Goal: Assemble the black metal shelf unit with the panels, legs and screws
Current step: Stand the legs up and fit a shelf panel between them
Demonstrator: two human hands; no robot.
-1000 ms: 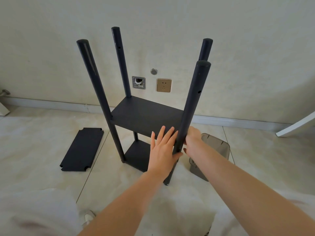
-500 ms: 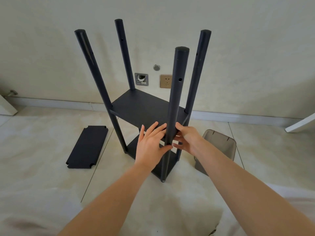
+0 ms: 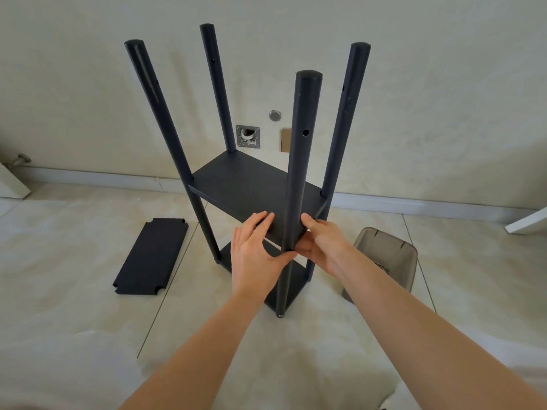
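Since the earlier frames the half-built black metal shelf unit (image 3: 260,196) is seen turned, so that the near black tubular leg (image 3: 297,184) now stands in front of the rear right one rather than beside it; both hands are shifted with it.

The unit stands on the pale tiled floor (image 3: 74,306) near the wall. Four legs are upright. A middle black rectangular panel (image 3: 236,187) is seated between them, and a bottom panel (image 3: 293,287) is visible at the feet.

The left hand (image 3: 256,255) is laid against the middle panel's near edge, fingers fairly straight, the thumb reaching to the near leg. The right hand (image 3: 321,244) is curled round that leg at panel height, thumb in front.

Judgement: the near corner joint is being aligned or checked; whether a screw is fitted there cannot be told.

Remaining: one loose black notched panel (image 3: 151,257) lies flat on the floor to the left, well apart. Open screw holes are seen high on the legs, so the top tier is not yet mounted. A grey plastic bin (image 3: 384,255) stands just right of the unit.
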